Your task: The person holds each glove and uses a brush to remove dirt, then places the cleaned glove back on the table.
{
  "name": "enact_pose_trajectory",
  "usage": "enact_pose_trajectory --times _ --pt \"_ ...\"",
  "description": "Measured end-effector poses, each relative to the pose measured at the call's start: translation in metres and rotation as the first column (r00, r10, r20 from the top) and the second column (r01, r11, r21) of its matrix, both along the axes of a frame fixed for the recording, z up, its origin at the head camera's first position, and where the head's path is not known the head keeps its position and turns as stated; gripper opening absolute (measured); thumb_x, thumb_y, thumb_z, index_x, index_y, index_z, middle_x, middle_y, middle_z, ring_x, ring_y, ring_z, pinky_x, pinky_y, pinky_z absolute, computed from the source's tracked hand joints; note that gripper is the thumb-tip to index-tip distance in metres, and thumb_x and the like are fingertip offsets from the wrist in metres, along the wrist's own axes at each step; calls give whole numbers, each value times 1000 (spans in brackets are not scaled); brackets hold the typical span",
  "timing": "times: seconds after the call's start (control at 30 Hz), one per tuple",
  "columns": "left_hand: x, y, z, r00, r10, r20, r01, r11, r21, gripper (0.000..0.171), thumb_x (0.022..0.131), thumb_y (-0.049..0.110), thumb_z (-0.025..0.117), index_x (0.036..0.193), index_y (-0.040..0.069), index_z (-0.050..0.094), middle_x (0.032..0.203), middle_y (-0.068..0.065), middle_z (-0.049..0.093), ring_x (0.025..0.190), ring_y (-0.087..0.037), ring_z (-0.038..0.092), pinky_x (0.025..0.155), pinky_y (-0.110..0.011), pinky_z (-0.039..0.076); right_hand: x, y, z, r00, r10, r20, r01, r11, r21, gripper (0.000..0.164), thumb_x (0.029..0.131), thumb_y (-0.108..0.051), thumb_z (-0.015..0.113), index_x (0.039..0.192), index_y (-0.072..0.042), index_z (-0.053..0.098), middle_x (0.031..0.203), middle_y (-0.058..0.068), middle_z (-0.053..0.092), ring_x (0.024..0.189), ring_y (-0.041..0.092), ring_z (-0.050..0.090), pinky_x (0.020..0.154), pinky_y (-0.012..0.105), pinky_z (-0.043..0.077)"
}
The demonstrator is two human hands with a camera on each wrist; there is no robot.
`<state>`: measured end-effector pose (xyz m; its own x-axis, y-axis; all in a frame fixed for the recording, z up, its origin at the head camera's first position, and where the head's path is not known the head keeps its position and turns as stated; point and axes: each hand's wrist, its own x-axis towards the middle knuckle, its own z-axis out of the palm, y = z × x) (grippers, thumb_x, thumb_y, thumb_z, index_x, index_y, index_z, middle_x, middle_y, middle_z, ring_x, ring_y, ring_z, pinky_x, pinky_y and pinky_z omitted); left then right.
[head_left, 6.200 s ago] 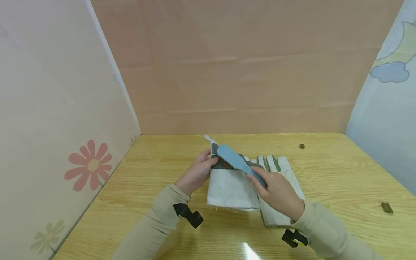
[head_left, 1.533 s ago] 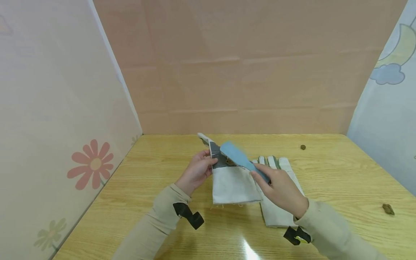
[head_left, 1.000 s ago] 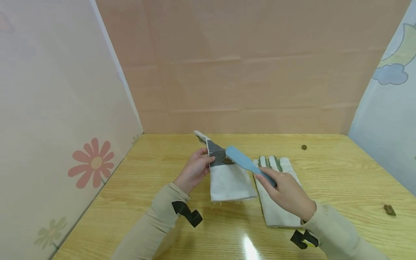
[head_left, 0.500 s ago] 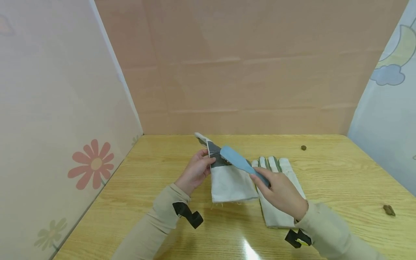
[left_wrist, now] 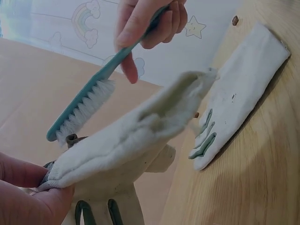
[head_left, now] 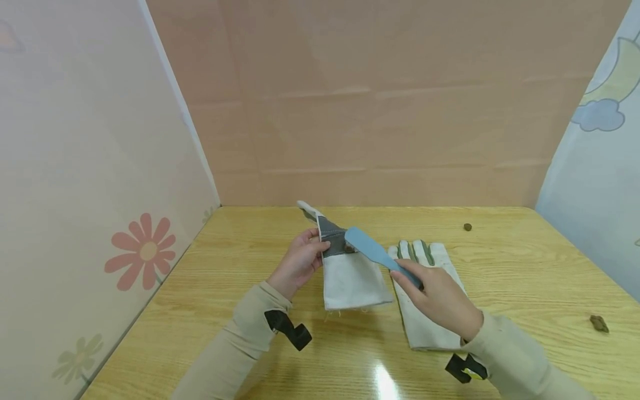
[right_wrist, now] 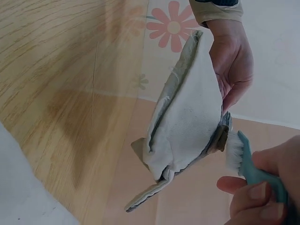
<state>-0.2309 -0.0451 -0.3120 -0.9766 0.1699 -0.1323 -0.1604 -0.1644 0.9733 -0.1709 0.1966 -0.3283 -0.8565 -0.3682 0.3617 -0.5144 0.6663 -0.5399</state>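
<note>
My left hand (head_left: 300, 261) pinches the edge of a white work glove (head_left: 352, 283) with a dark grey patch, held above the table with its wide cuff toward me. In my right hand (head_left: 440, 294) is the handle of a light blue brush (head_left: 367, 244), slanting up to the left across the patch. Its white bristles (left_wrist: 89, 108) face the glove, right beside a small brown lump (right_wrist: 218, 140) stuck on the patch. A second white glove (head_left: 425, 322) with green trim lies flat on the table, partly hidden behind my right hand.
The wooden table (head_left: 200, 328) carries two loose brown lumps: a small one (head_left: 467, 226) near the back and a larger one (head_left: 599, 323) at the right. Patterned walls stand at both sides, and a plain tan panel (head_left: 375, 111) closes off the back.
The brush has moved back and forth over the patch, and is now slightly farther right than half a second ago. Since the oldest frame, the held glove has turned, showing more of the patch.
</note>
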Motion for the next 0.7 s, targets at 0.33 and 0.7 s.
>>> enact_pose_trajectory --times 0.33,0.7 --pt "2 3 -2 999 -33 -11 33 999 -10 40 95 -2 40 134 -6 35 134 -27 49 114 -28 58 79 -23 51 -4 -9 6 999 -18 -51 15 998 -62 26 97 -20 51 116 -5 59 51 -9 35 41 -2 24 41 20 29" --pt "0 2 -5 1000 -12 -3 12 1000 15 40 95 -2 40 135 -5 35 131 -26 50 91 -10 63 76 -21 50 -2 -5 4 998 13 64 -15 999 31 31 97 -17 49 121 0 57 51 -8 36 41 -2 26 40 19 32"
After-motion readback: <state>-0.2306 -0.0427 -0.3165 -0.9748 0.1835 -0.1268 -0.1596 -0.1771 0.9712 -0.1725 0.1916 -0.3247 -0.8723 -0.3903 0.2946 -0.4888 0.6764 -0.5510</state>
